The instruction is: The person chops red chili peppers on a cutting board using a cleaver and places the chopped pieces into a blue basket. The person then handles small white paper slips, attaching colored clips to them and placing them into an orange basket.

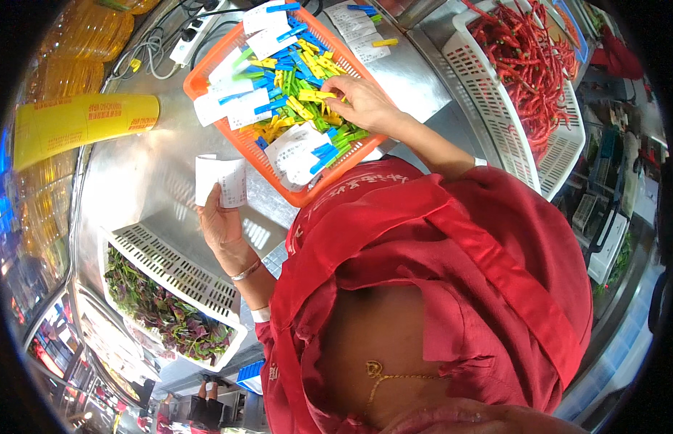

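A curled white paper slip point(232, 187) with printing on it is pinched upright between the thumb and fingers of my left hand point(222, 228). To its right stands an orange plastic basket point(198, 84) filled with blue, green and yellow plastic clothespins point(304, 111). My right hand point(363, 103) reaches over the basket's right side, thumb and forefinger closed on a yellow clothespin point(315, 96). Printed slips point(251, 108) are clipped along the basket's left side with clothespins. More clipped paper slips point(296, 154) lie at its near end.
Red chillies point(523, 70) fill a white slotted basket point(477, 92) on the right. Leafy greens point(157, 304) sit in another white basket point(179, 266) at lower left. A yellow plastic-wrap roll point(87, 127), a power strip point(198, 38) and loose slips point(363, 38) rest on the metal counter point(168, 122).
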The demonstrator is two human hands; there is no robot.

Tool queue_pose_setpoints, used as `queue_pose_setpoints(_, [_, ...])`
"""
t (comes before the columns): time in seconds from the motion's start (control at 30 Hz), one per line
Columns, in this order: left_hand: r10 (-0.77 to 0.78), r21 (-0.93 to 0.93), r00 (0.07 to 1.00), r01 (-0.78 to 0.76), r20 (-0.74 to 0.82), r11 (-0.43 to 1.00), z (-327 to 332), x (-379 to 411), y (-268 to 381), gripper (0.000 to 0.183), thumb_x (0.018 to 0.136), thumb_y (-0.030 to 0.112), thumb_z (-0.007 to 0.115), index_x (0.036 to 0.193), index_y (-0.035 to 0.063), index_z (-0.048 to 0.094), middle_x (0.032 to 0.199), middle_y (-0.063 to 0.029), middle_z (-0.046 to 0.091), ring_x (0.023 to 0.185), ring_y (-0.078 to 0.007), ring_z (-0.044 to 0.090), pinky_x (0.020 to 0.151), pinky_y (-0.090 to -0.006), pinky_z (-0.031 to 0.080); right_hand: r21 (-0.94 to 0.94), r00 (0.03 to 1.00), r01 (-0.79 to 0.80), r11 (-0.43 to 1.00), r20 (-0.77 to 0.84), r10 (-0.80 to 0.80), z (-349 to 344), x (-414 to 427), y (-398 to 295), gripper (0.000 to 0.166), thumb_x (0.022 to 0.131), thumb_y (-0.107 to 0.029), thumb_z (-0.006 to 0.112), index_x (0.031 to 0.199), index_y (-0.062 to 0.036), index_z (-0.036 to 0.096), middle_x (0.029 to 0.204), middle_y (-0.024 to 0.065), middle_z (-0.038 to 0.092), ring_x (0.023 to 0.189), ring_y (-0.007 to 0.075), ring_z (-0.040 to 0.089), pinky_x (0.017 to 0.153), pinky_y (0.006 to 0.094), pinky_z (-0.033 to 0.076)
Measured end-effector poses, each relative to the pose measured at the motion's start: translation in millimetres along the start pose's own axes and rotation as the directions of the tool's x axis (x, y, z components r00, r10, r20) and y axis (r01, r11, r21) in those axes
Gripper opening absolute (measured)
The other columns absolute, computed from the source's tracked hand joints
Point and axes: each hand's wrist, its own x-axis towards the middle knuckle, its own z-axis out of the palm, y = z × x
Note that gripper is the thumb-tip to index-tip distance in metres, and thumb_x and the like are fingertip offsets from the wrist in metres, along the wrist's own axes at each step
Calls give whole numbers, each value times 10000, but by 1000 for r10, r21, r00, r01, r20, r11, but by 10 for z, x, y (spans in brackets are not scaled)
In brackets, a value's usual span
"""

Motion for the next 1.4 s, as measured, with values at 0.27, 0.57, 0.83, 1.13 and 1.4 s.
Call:
queue_pose_setpoints(0.27, [-13,30,999,11,48,999,150,45,4,326,860,-56,523,1186,-38,528,1142,-143,612,1041,-244,607,895,-394,505,695,932,-354,625,317,176,54,-71,-52,202,951,-181,523,1090,-52,592,785,-9,548,662,52,540,500,188,442])
queue_pose_setpoints(0.57, [-10,97,999,5,51,995,222,47,-48,346,867,-26,516,1211,-61,495,1176,-155,584,1074,-279,584,903,-425,491,731,941,-314,606,325,95,14,-80,-92,252,927,-195,576,1128,-43,597,816,19,599,545,53,546,506,179,462])
queue_pose_setpoints(0.83, [-16,-7,989,17,148,1000,392,-22,-116,350,846,-76,513,1196,-63,506,1155,-150,593,1039,-260,604,883,-359,504,741,963,-228,631,266,36,-40,41,-198,296,959,-266,532,1122,-29,602,814,16,615,588,56,542,583,204,480])
queue_pose_setpoints(1.13, [-92,-13,971,97,222,995,470,-60,-81,259,873,-26,525,1126,-80,537,1057,-177,617,952,-252,636,817,-352,541,736,924,-284,615,381,-29,-12,232,-495,257,964,-258,521,983,-27,630,722,2,614,529,34,528,506,180,455])
queue_pose_setpoints(1.4, [-34,30,971,27,238,999,496,-41,-161,283,851,-48,546,1134,-56,544,1084,-162,620,949,-238,642,818,-343,541,697,892,-285,658,444,-83,157,244,-619,268,940,-291,564,962,-36,643,700,0,618,492,28,503,479,152,428])
